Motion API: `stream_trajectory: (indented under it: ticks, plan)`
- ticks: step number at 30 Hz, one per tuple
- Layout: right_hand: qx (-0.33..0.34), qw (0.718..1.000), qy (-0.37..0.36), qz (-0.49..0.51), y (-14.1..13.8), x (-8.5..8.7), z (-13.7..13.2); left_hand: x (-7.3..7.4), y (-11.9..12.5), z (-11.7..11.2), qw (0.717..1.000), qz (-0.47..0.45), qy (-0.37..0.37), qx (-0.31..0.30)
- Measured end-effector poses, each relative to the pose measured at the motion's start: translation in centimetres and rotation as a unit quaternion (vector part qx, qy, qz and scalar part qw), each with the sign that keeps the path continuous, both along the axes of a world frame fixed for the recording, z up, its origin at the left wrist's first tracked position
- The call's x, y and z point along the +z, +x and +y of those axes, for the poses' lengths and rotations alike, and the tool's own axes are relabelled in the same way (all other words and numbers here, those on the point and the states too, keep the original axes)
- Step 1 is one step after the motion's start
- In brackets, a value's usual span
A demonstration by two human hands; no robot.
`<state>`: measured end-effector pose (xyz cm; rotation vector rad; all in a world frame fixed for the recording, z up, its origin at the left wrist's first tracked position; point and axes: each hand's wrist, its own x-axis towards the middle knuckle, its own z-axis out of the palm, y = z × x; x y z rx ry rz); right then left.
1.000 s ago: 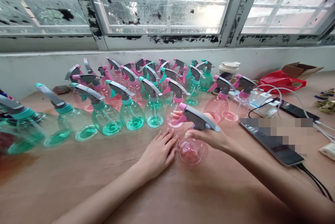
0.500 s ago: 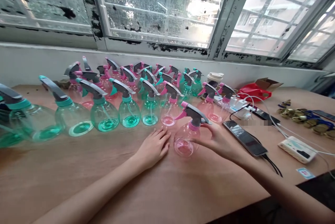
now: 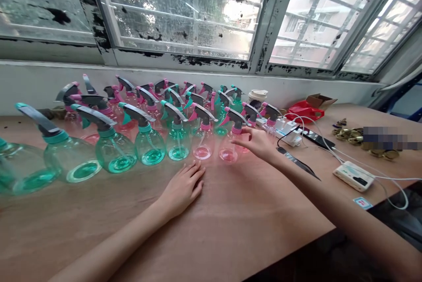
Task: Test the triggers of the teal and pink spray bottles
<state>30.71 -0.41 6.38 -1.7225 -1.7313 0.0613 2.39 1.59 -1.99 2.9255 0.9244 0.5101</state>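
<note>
My right hand (image 3: pixel 260 142) grips a clear pink spray bottle (image 3: pixel 227 148) from its right side, thumb and fingers around the upper body and neck. The bottle stands upright at the right end of the front row, its grey and pink trigger head tilted toward the back left. Just left of it is another pink spray bottle (image 3: pixel 201 144), then a green spray bottle (image 3: pixel 178 143). On the bare wood in front of the row, my left hand (image 3: pixel 182 187) lies flat, palm down, fingers stretched out, holding nothing.
Several more green and pink bottles crowd the table (image 3: pixel 211 229) behind and leftward. To the right lie a phone (image 3: pixel 298 163), chargers with white cables, a white box-shaped device (image 3: pixel 354 176) and gold-coloured objects (image 3: pixel 349 133). A red bag (image 3: pixel 306 114) and lidded cup (image 3: pixel 257 96) stand behind.
My right hand has moved the pink spray bottle back and into line with the front row, beside the other pink one. My left hand stays flat on the table. The view has shifted right.
</note>
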Motion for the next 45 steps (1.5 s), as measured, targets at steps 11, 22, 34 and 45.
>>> stream_trajectory:
  ticks: [11, 22, 34, 45]
  plan:
    - [0.007, 1.0, 0.009, 0.029, -0.9, -0.5, 3.4, -0.2, -0.3, 0.3, 1.0, 0.0, 0.005, -0.005]
    - [-0.036, 0.994, 0.06, 0.087, 2.8, -2.2, -1.8, 0.1, -0.4, 0.2, 0.999, 0.041, -0.001, 0.002]
    - [-0.151, 0.982, 0.073, 0.088, 4.4, -2.5, 0.4, 0.6, -0.3, 0.0, 0.998, 0.064, -0.022, 0.018]
    - [-0.175, 0.985, 0.001, 0.0, 3.5, -1.6, 2.0, 0.4, -0.4, 0.1, 0.999, 0.048, -0.014, 0.009]
